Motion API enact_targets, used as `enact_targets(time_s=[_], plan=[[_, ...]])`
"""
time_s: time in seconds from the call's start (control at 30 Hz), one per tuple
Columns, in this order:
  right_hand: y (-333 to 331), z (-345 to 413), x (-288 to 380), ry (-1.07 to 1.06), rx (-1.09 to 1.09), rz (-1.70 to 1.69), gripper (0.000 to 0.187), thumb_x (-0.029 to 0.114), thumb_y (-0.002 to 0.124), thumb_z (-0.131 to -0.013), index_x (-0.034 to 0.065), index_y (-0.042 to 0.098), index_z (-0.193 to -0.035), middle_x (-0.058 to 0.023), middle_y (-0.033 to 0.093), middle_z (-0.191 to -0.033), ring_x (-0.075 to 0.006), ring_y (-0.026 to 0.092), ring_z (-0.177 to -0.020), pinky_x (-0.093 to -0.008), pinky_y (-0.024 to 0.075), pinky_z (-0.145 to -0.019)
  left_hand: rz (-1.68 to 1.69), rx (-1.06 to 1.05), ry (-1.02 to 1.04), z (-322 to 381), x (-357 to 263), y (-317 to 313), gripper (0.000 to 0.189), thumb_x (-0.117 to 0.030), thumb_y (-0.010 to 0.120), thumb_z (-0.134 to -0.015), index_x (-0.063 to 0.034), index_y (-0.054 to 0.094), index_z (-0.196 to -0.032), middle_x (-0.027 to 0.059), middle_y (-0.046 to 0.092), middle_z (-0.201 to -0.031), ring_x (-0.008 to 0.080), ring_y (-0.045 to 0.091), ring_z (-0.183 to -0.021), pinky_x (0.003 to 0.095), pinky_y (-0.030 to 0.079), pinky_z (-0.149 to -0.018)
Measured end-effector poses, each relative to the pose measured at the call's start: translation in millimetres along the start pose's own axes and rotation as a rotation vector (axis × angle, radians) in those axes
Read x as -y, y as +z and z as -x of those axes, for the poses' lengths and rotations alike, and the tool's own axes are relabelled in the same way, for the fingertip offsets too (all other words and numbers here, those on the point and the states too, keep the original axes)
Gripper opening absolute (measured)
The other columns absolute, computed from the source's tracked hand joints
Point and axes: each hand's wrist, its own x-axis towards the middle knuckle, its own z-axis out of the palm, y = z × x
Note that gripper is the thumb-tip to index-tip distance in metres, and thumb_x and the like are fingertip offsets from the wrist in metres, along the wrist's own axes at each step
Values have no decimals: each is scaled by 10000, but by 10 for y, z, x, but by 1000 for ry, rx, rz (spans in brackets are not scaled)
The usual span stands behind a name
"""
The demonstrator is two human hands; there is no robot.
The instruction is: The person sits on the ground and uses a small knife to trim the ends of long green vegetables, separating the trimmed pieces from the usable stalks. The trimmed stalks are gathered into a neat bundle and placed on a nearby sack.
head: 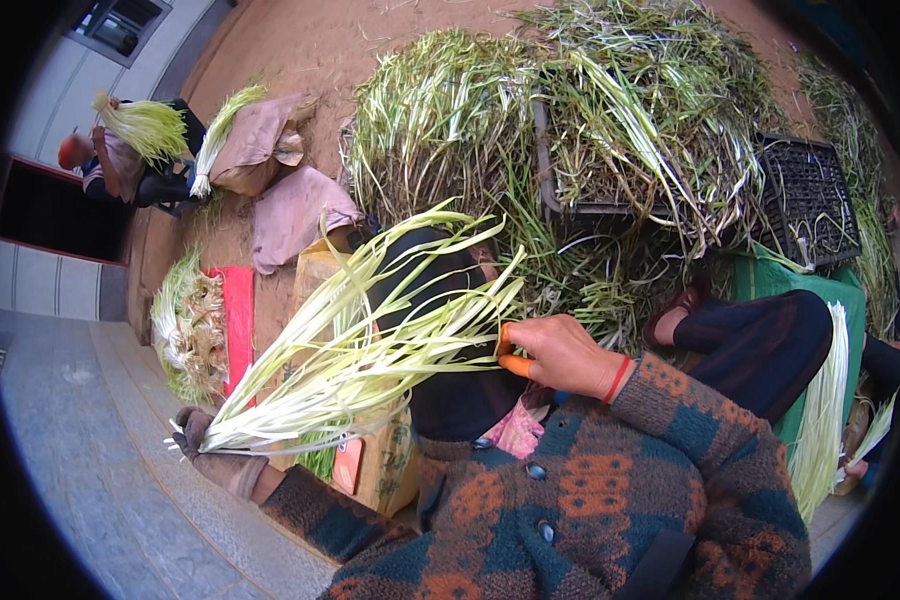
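A bunch of pale yellow-green blanched chives (345, 352) stretches across the space before me. My left hand (206, 454), in a dirty grey glove, is closed around the white stem ends at lower left. At the leafy end, my right hand (562, 356) pinches some leaf tips between fingers capped with orange finger cots (515, 366). The leaves between my hands are loose and fanned out. Under the bunch stands a cardboard box (390, 465) with printed writing, and a phone (348, 463) in a pinkish-orange case lies against it.
Untrimmed chives (450, 112) are heaped ahead, some in a black plastic crate (544, 150). Another black crate (810, 199) tilts at right. Rooted bundles (191, 330) lie beside a red strip (238, 322). A person (116, 161) sits far left holding chives; another's hand (855, 471) shows at right.
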Motion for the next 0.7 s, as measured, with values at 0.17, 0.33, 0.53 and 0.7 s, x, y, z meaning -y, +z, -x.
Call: enact_targets(time_s=[0.17,0.33,0.53,0.7], plan=[[-70,39,-12,69,-4,42,121,194,675,-898,92,649,-958,-125,686,-775,-325,690,-729,-435,535,-635,71,173,-122,120,70,98,109,-129,602,-968,-69,523,-1014,-53,411,-662,34,447,-606,172,396,-615],[-26,63,-68,178,-26,-114,125,176,661,-918,72,646,-985,-114,679,-762,-298,692,-701,-400,535,-610,108,237,-121,19,36,77,61,-89,550,-990,-49,505,-982,-41,381,-636,41,399,-550,174,355,-540],[156,59,-228,549,-113,-829,93,81,610,-949,26,615,-1024,-36,656,-759,-113,625,-559,-280,495,-501,43,273,-86,21,59,99,61,-92,521,-998,-50,509,-955,-47,341,-617,31,358,-525,176,296,-506],[-124,60,-426,730,-321,-817,120,111,636,-946,16,629,-1019,-44,659,-770,-121,610,-523,-263,473,-462,-436,103,360,126,145,202,158,-113,406,-1045,-18,523,-998,-45,300,-656,13,344,-553,154,288,-514]])
